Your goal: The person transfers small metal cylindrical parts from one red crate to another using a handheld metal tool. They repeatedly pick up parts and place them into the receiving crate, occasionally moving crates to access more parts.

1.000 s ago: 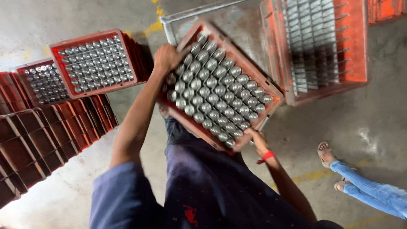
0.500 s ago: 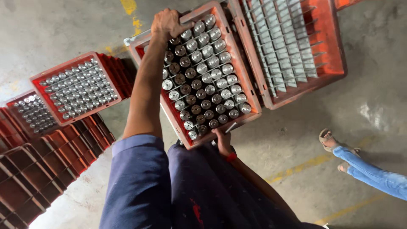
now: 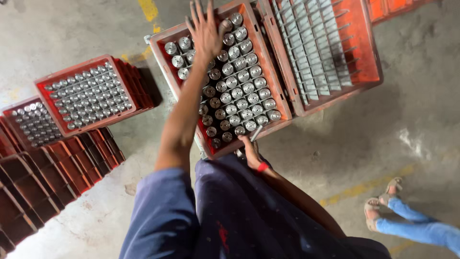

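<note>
Hands at both ends of one crate [image 3: 282, 103]: the left hand [image 3: 205, 29] is spread flat, fingers splayed, over the far corner rows of the metal cylinders [image 3: 238, 91] and grips nothing. The right hand [image 3: 250, 152], with a red band at the wrist, is at the crate's near edge, just below the last row; whether its fingers close on the rim I cannot tell. The red crate is full of upright shiny cylinders, its long axis running away from the person and slightly to the left, so the right hand is at the near end and the left arm reaches across the whole load.

A second red crate [image 3: 364, 52] with grey divider slats touches it on the right. More full crates [image 3: 91, 98] stand on stacks to the left, well apart. The surface is a bare concrete floor [image 3: 335, 153] with yellow lines; another person's sandalled feet [image 3: 383, 204] stand near on the right.
</note>
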Action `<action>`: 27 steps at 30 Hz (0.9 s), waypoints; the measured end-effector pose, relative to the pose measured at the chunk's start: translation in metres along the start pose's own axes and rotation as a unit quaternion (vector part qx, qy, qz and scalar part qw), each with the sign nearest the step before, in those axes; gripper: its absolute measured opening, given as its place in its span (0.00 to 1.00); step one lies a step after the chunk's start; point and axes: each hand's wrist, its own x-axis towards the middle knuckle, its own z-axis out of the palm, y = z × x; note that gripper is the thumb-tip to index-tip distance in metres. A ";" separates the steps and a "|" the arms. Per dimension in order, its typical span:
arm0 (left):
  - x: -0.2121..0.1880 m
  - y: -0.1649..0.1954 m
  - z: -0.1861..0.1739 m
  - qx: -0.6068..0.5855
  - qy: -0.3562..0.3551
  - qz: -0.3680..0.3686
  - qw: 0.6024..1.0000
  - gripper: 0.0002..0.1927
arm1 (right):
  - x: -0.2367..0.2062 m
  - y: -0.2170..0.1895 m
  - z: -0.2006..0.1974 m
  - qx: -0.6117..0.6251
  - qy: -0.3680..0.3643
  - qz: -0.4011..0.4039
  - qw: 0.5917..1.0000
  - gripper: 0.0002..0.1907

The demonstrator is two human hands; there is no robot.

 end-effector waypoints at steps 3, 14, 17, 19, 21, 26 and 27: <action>-0.081 0.008 -0.013 -0.189 0.074 -0.037 0.979 0.29 | 0.000 -0.016 -0.017 -0.013 -0.048 0.099 0.994 0.24; -0.334 0.003 -0.046 -0.130 0.090 -0.381 0.911 0.28 | 0.080 -0.118 -0.210 -0.119 -0.042 -0.198 0.972 0.17; -0.331 0.023 -0.028 -0.092 0.110 -0.436 0.888 0.34 | 0.138 -0.166 -0.246 -0.248 -0.037 -0.254 0.934 0.19; -0.323 0.034 -0.023 -0.053 0.124 -0.474 0.870 0.36 | 0.163 -0.200 -0.269 -0.311 -0.027 -0.328 0.892 0.17; -0.312 0.042 -0.025 -0.007 0.130 -0.493 0.860 0.35 | 0.186 -0.237 -0.285 -0.358 0.003 -0.387 0.850 0.20; -0.286 0.055 -0.030 -0.037 0.132 -0.555 0.820 0.29 | 0.230 -0.317 -0.314 -0.629 0.083 -0.462 0.619 0.38; -0.283 0.057 -0.032 -0.041 0.125 -0.581 0.803 0.27 | 0.236 -0.326 -0.315 -0.659 0.048 -0.410 0.629 0.41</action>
